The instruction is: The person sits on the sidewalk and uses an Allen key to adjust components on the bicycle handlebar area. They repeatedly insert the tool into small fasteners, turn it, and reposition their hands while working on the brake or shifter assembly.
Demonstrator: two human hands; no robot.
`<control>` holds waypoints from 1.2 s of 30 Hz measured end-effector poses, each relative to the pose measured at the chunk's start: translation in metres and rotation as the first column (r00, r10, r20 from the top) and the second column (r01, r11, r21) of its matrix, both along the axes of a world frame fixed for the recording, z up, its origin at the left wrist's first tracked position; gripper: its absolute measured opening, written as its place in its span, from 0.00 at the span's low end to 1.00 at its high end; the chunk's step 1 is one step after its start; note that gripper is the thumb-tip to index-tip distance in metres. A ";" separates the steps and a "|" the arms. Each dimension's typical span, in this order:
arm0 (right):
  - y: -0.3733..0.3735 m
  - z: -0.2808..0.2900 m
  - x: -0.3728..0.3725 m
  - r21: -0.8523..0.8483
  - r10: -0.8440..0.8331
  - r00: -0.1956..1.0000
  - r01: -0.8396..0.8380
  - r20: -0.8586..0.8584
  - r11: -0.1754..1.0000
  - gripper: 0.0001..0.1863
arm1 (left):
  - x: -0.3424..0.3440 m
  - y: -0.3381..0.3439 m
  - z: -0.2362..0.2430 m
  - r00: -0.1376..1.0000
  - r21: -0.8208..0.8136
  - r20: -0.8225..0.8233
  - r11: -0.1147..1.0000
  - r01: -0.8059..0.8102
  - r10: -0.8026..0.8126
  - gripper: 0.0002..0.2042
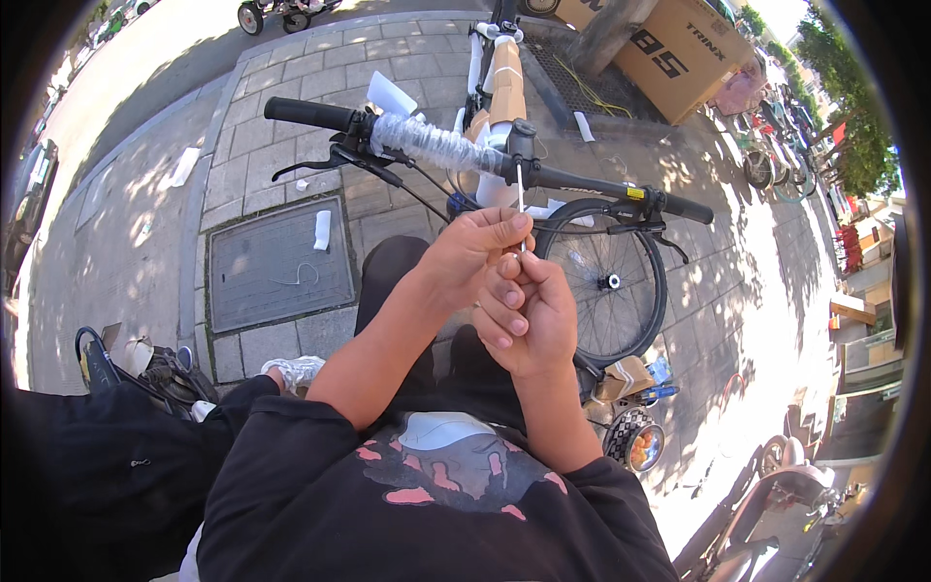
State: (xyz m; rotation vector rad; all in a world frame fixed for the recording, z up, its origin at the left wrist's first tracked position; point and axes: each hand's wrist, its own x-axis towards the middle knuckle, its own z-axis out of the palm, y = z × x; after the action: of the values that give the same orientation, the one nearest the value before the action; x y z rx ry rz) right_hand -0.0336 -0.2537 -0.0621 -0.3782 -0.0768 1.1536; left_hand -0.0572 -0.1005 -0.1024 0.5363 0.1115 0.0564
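Note:
A thin silver rod, apparently a hex key [521, 187], stands against the stem [523, 145] of a bicycle handlebar [582, 181]. Its upper end reaches the stem; I cannot tell whether it sits in a bolt. My left hand [473, 247] pinches the rod between thumb and fingers. Just below, my right hand [530, 315] is closed around its lower end, the fingers curled and partly hiding it. Clear wrap [432, 142] covers the left half of the bar. The black grips and brake levers stick out on both sides.
A loose wheel [611, 281] leans beside the frame, which is wrapped in cardboard [506, 82]. A large carton [674, 58] stands by a tree trunk. On the left are a metal cover [278, 262] and another person's dark-clothed leg [233, 398]. Right of my knees lies a patterned container [630, 435].

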 end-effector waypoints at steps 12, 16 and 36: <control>-0.013 0.033 -0.006 0.179 0.473 -0.531 0.776 0.703 0.605 0.15 | 0.000 0.003 -0.008 0.999 0.131 0.032 0.990 -0.044 0.040 0.09; -0.006 0.014 0.000 0.044 0.231 -0.234 0.787 0.945 0.615 0.17 | 0.003 -0.004 -0.003 0.996 0.107 0.038 0.991 -0.080 0.077 0.09; -0.016 0.019 -0.005 0.104 0.442 -0.441 0.790 0.781 0.604 0.17 | -0.001 0.004 -0.008 0.996 0.174 0.025 0.981 -0.087 0.084 0.09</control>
State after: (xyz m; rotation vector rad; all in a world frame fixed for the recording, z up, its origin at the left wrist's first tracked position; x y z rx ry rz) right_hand -0.0391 -0.2694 -0.0427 -2.1560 -1.1388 -0.3230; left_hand -0.0586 -0.0963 -0.1104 0.7064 0.1132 0.1560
